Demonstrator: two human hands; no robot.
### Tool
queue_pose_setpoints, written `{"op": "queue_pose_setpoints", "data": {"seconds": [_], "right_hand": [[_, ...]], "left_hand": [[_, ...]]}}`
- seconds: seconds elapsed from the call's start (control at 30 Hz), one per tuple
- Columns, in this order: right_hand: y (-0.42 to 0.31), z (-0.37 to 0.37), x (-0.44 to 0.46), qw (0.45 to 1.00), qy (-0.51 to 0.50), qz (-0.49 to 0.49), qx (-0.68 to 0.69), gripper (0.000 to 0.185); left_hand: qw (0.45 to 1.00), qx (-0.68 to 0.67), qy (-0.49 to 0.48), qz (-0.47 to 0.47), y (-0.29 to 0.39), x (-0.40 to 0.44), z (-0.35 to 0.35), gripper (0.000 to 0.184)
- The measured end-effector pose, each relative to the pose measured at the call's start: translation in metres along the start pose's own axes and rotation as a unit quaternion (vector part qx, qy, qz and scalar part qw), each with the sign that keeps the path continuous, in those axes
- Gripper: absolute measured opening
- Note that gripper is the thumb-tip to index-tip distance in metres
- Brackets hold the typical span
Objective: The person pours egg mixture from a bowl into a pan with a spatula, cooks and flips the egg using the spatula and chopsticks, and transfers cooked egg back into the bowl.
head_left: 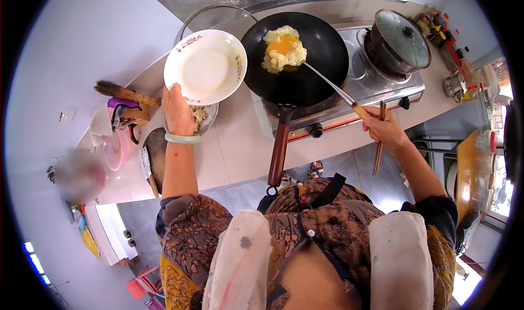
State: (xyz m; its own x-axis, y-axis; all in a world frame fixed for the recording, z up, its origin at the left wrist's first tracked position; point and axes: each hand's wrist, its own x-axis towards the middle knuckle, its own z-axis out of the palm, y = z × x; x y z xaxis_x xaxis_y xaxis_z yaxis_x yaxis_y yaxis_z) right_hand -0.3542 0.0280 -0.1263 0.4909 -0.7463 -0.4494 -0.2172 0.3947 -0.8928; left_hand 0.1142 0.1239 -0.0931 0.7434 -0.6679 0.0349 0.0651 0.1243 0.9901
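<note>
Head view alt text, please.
A person's right hand holds a long-handled utensil at egg in a black wok, along with chopsticks. The left hand holds a white floral bowl near the wok. A lidded pot shares the stove.

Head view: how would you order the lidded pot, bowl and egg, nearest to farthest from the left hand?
1. Bowl: held in the left hand.
2. Egg: in the wok.
3. Lidded pot: right of the wok.
</note>
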Motion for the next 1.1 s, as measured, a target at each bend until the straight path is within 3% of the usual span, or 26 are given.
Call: {"op": "queue_pose_setpoints", "data": {"seconds": [0.3, 0.53, 0.7, 0.8, 0.83, 0.93, 0.97, 1.1], "right_hand": [[-0.026, -0.010, -0.014, 0.999, 0.025, -0.008, -0.031, 0.042], [-0.068, -0.034, -0.020, 0.989, 0.023, 0.005, -0.146, 0.043], [-0.115, -0.032, -0.012, 0.962, 0.024, -0.019, -0.270, 0.034], [-0.153, -0.015, -0.008, 0.914, 0.028, -0.032, -0.403, 0.032], [-0.154, -0.016, 0.000, 0.891, 0.006, -0.103, -0.442, 0.027], [-0.182, 0.010, 0.003, 0.767, 0.027, -0.181, -0.614, 0.022], [-0.197, 0.026, 0.000, 0.742, 0.003, -0.132, -0.658, 0.034], [-0.204, 0.067, -0.003, 0.584, -0.028, -0.163, -0.795, 0.035]], "left_hand": [[1.000, 0.003, -0.016, -0.013, -0.002, 0.002, -0.001, 0.044], [0.999, -0.013, -0.027, -0.016, 0.000, -0.001, 0.001, 0.045], [1.000, -0.003, -0.022, -0.015, -0.005, 0.000, -0.002, 0.044], [1.000, -0.009, -0.019, 0.001, -0.008, 0.001, -0.002, 0.042], [1.000, -0.014, -0.025, 0.005, -0.009, 0.000, -0.002, 0.042], [0.999, -0.021, -0.026, 0.008, -0.011, 0.000, -0.005, 0.042], [0.999, -0.022, -0.025, 0.009, -0.011, 0.000, -0.006, 0.042], [0.999, -0.041, -0.021, -0.001, -0.009, -0.001, -0.008, 0.042]]}}
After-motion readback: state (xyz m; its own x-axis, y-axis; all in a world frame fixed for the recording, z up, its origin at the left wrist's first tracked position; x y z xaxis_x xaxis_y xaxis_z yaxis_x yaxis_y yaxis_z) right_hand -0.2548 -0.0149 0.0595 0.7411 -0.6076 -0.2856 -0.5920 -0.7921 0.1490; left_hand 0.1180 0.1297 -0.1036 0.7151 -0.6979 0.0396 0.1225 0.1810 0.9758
